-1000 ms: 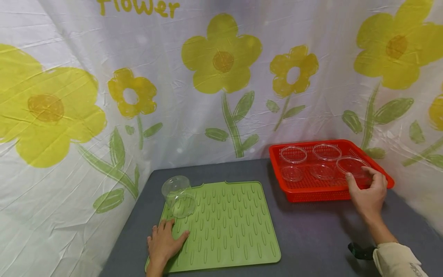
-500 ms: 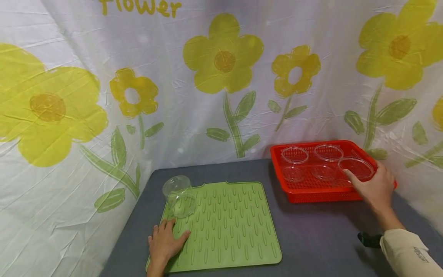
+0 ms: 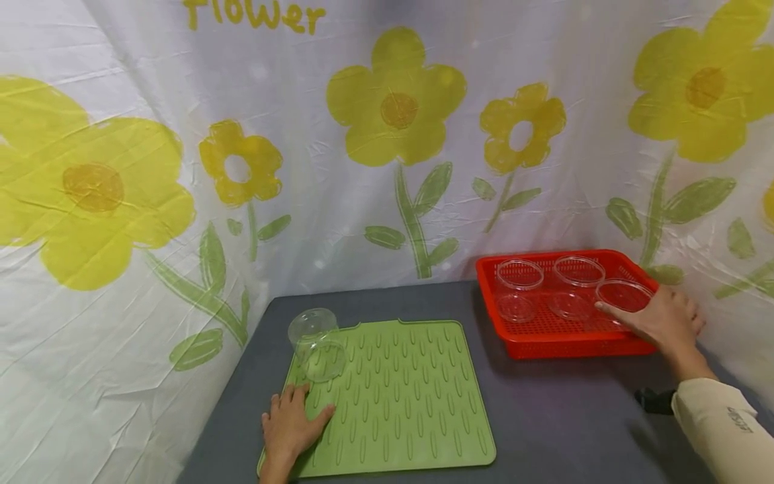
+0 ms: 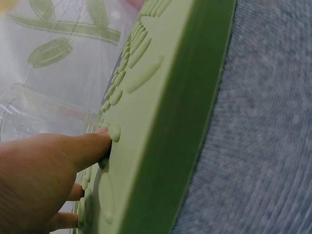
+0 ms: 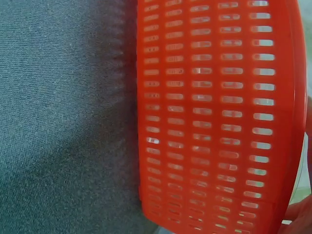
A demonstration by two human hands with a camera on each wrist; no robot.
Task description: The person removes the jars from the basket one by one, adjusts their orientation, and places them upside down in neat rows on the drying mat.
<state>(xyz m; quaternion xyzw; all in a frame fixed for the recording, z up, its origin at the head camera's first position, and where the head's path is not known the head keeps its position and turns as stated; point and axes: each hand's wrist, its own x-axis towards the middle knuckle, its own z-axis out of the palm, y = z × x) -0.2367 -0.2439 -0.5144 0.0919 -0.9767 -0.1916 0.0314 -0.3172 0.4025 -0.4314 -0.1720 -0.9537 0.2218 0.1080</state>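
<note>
My left hand (image 3: pixel 291 425) rests with its fingers spread on the left side of the green ribbed mat (image 3: pixel 417 410). Just beyond its fingertips, a clear plastic cup (image 3: pixel 320 349) stands at the mat's far left corner. At the right, my right hand (image 3: pixel 668 323) reaches over the side of the red basket (image 3: pixel 580 348) and grips a clear plastic cup (image 3: pixel 624 294) inside it. The thumb lies across the cup's front and the fingers go round its right side. The basket wall hides much of this hand in the right wrist view.
Two more clear cups, one at the left (image 3: pixel 520 275) and one in the middle (image 3: pixel 579 270), stand in the basket. A flower-printed white curtain (image 3: pixel 314 168) hangs behind the dark grey table (image 3: pixel 544 423).
My right hand has moved to the right and closed round the cup, its thumb now across the front. The cups stay in the basket, and the left hand keeps its place on the mat.
</note>
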